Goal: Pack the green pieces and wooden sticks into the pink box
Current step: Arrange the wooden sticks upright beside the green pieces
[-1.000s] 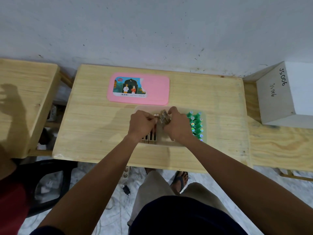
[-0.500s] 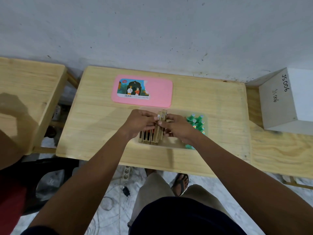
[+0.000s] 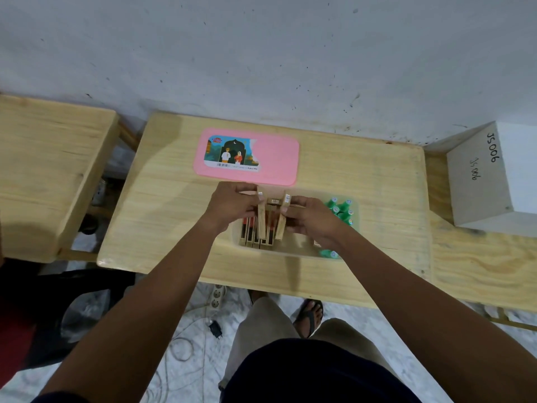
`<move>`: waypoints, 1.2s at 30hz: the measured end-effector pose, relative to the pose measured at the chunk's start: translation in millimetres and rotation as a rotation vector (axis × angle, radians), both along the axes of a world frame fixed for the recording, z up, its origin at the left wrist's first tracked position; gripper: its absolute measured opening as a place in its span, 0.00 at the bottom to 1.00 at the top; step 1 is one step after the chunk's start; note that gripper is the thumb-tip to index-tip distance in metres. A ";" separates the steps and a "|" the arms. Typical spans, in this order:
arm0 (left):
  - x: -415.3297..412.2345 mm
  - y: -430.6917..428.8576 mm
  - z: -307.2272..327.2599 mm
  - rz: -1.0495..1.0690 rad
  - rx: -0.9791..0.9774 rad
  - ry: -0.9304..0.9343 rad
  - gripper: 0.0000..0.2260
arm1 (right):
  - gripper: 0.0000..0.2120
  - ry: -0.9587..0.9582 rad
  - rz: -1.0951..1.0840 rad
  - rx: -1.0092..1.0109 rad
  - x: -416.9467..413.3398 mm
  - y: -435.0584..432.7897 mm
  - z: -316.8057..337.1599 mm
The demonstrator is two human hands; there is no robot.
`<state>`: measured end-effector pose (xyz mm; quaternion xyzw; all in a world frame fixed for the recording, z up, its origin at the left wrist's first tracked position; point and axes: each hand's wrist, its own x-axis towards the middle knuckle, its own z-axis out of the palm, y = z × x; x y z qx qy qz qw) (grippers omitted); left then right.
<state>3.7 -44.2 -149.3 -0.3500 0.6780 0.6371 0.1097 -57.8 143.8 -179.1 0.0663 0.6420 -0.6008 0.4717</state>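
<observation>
Pinching one wooden stick [image 3: 261,221] each, left hand [image 3: 232,206] and right hand [image 3: 315,221] fingers [image 3: 297,203] curl tight.

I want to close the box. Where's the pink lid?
The pink lid lies flat on the wooden table, left of centre in the head view, just beyond the box of sticks.

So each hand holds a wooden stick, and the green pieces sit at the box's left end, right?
No. The head view shows the green pieces at the right end of the box. Left hand and right hand each hold a wooden stick.
</observation>
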 end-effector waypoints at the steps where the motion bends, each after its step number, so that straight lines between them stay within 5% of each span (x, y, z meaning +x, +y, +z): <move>1: -1.6 -2.1 -1.0 -0.024 -0.110 0.011 0.13 | 0.12 -0.031 -0.010 -0.020 0.2 1.1 0.3; 11: -4.1 2.4 2.5 -0.386 -0.882 -0.023 0.11 | 0.16 -0.089 -0.005 -0.067 4.9 -7.7 -0.6; 20: -12.2 -2.1 -10.5 -0.804 -1.366 0.032 0.12 | 0.21 0.190 0.028 0.236 13.8 -31.3 -14.8; 27: -8.3 -3.1 -12.7 -0.983 -1.544 0.048 0.09 | 0.22 0.355 0.085 0.328 24.4 -54.4 -25.2; 36: 4.3 -4.5 -24.5 -0.997 -1.661 0.118 0.02 | 0.11 0.662 0.259 0.478 24.2 -61.5 -18.5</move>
